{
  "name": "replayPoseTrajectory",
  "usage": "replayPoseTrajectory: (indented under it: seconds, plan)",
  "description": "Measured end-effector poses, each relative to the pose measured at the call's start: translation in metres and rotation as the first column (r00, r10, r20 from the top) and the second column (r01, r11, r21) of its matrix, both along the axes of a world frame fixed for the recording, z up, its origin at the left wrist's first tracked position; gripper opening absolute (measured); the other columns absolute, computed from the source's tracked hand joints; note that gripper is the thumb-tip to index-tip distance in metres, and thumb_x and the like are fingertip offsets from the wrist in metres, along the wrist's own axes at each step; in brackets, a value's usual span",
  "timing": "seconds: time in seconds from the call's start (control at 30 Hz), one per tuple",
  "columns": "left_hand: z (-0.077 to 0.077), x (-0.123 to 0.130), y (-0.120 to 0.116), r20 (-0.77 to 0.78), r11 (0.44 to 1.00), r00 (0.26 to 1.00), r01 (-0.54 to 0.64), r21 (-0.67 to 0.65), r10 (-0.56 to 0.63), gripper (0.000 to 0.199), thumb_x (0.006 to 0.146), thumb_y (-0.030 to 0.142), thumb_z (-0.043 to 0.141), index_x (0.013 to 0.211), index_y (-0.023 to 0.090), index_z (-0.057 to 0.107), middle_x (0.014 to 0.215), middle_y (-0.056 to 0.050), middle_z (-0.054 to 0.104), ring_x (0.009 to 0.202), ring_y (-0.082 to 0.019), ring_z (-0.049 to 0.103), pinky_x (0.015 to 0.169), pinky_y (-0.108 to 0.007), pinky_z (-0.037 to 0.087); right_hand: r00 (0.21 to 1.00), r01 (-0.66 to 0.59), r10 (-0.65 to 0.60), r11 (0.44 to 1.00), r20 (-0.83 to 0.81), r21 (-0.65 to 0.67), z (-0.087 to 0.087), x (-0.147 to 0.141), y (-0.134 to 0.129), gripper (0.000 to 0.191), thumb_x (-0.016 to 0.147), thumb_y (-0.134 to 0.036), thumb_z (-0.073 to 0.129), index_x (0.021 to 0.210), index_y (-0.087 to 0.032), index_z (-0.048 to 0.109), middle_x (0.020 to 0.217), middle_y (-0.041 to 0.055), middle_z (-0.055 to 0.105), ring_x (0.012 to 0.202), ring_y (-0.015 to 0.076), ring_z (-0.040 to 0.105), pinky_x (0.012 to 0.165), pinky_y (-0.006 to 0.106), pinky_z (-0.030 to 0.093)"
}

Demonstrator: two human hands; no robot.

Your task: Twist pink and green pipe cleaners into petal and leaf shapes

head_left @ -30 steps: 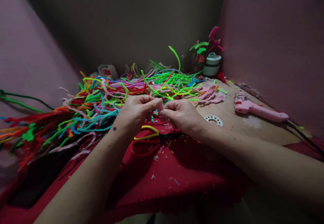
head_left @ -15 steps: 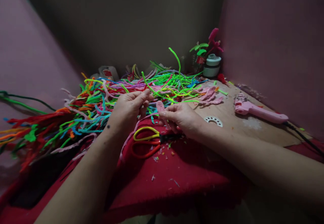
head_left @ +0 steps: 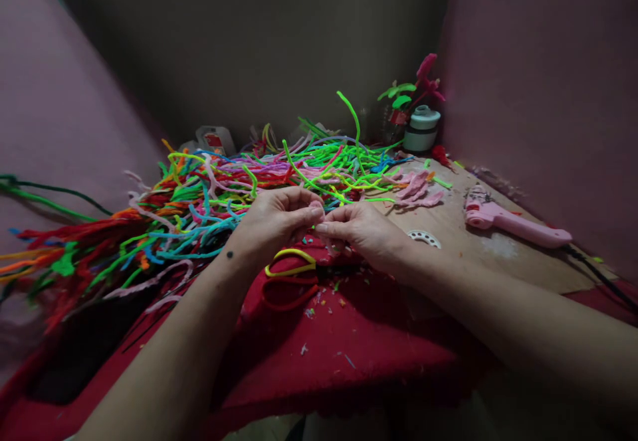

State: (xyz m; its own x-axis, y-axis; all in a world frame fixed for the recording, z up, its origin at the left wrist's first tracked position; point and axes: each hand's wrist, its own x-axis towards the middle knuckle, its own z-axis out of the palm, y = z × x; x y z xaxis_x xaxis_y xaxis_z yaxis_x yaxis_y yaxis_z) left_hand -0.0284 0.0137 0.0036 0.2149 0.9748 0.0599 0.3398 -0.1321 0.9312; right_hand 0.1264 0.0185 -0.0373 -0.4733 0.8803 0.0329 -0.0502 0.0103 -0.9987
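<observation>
My left hand (head_left: 286,216) and my right hand (head_left: 361,234) meet fingertip to fingertip above the table. Both are closed in a pinch around a pink fuzzy pipe cleaner (head_left: 325,215), mostly hidden by the fingers. Just below them, scissors (head_left: 290,268) with one yellow and one red loop lie on the red cloth (head_left: 319,354), the blades in shadow. Beyond my hands spreads a large heap of pipe cleaners (head_left: 234,188) in green, red, pink, blue and orange.
Pink petal-like pieces (head_left: 416,192) lie on a brown board (head_left: 448,268), near a white ring with holes (head_left: 423,238) and a pink corded tool (head_left: 518,222). A lidded jar (head_left: 421,130) stands by fuzzy flowers (head_left: 426,79). A dark flat object (head_left: 84,354) sits at left.
My left hand has moved right and its fingertips now meet those of my right hand. The pink piece that stuck up from my right fingers is now mostly covered.
</observation>
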Motion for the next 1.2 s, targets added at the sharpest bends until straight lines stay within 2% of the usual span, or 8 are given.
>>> replayPoseTrajectory:
  seconds: [0.3, 0.5, 0.67, 0.77, 0.93, 1.03, 1.13, 1.2]
  plan:
    - [-0.008, 0.009, -0.001, 0.012, 0.984, 0.998, -0.061, 0.169, 0.060, 0.011, 0.069, 0.023, 0.063, 0.073, 0.013, 0.059, 0.063, 0.003, 0.055, 0.049, -0.005, 0.044, 0.044, -0.016, 0.034, 0.995, -0.058, 0.048, 0.991, -0.084, -0.119, 0.003, 0.001, 0.001, 0.025, 0.071, -0.024, 0.063, 0.053, -0.015, 0.050, 0.040, -0.0063, 0.041, 0.035, 0.0040, 0.031, 0.038, 0.021, 0.019]
    - [-0.007, 0.004, 0.005, 0.116, 0.999, 0.992, -0.039, -0.025, 0.042, 0.022, 0.074, 0.036, 0.062, 0.080, 0.015, 0.057, 0.062, 0.003, 0.055, 0.042, -0.004, 0.041, 0.038, -0.017, 0.029, 0.983, -0.034, 0.001, 0.984, -0.185, -0.175, 0.002, 0.000, 0.007, 0.025, 0.068, -0.028, 0.069, 0.055, -0.013, 0.053, 0.045, -0.0041, 0.047, 0.037, 0.0038, 0.035, 0.039, 0.021, 0.022]
    - [-0.005, -0.005, 0.006, 0.128, 0.945, 0.985, 0.152, -0.289, -0.119, 0.025, 0.071, 0.038, 0.064, 0.070, 0.012, 0.061, 0.052, 0.001, 0.053, 0.039, -0.006, 0.042, 0.037, -0.019, 0.027, 0.951, 0.037, -0.085, 0.986, -0.299, -0.164, -0.002, 0.002, 0.016, 0.024, 0.065, -0.031, 0.073, 0.063, -0.012, 0.058, 0.053, -0.0018, 0.052, 0.043, 0.0042, 0.035, 0.041, 0.022, 0.022]
    - [-0.004, -0.002, 0.003, 0.073, 0.946, 0.992, 0.122, -0.300, -0.105, 0.021, 0.070, 0.033, 0.065, 0.067, 0.012, 0.061, 0.048, 0.001, 0.053, 0.037, -0.005, 0.039, 0.037, -0.018, 0.024, 0.947, 0.051, -0.102, 0.984, -0.306, -0.171, -0.004, 0.003, 0.019, 0.026, 0.064, -0.031, 0.074, 0.063, -0.012, 0.057, 0.052, -0.0029, 0.049, 0.043, 0.0039, 0.034, 0.041, 0.021, 0.021]
    - [-0.003, 0.009, 0.001, -0.052, 0.982, 0.997, 0.053, -0.181, -0.063, 0.022, 0.073, 0.032, 0.057, 0.060, 0.015, 0.054, 0.045, 0.003, 0.047, 0.038, -0.006, 0.035, 0.040, -0.020, 0.025, 0.951, 0.103, -0.151, 0.978, -0.271, -0.182, -0.004, 0.001, 0.016, 0.025, 0.064, -0.033, 0.071, 0.063, -0.013, 0.055, 0.052, -0.0022, 0.052, 0.042, 0.0051, 0.037, 0.041, 0.021, 0.024]
    - [-0.008, 0.010, 0.001, -0.275, 0.994, 0.961, 0.000, 0.111, 0.030, 0.022, 0.076, 0.029, 0.051, 0.059, 0.016, 0.051, 0.049, 0.004, 0.044, 0.044, -0.008, 0.036, 0.046, -0.021, 0.028, 0.965, 0.221, -0.230, 0.972, -0.127, -0.077, -0.003, 0.001, 0.013, 0.027, 0.067, -0.034, 0.066, 0.057, -0.015, 0.051, 0.046, -0.0045, 0.046, 0.039, 0.0054, 0.035, 0.040, 0.022, 0.023]
    - [-0.018, 0.008, 0.001, -0.592, 0.851, 0.787, 0.181, 0.493, 0.175, 0.019, 0.080, 0.023, 0.045, 0.066, 0.016, 0.055, 0.062, 0.000, 0.051, 0.056, -0.011, 0.042, 0.053, -0.022, 0.030, 0.971, 0.238, -0.238, 0.971, -0.027, 0.000, -0.003, 0.001, 0.011, 0.032, 0.068, -0.036, 0.064, 0.051, -0.016, 0.046, 0.042, -0.0052, 0.042, 0.038, 0.0050, 0.033, 0.041, 0.022, 0.020]
    - [-0.024, 0.005, 0.001, -0.715, 0.742, 0.654, 0.346, 0.575, 0.249, 0.023, 0.084, 0.022, 0.039, 0.072, 0.017, 0.057, 0.069, -0.003, 0.054, 0.061, -0.012, 0.044, 0.054, -0.024, 0.028, 0.974, 0.227, -0.227, 0.974, 0.001, -0.002, -0.004, 0.002, 0.012, 0.035, 0.067, -0.039, 0.064, 0.050, -0.016, 0.043, 0.041, -0.0055, 0.040, 0.038, 0.0045, 0.031, 0.041, 0.022, 0.018]
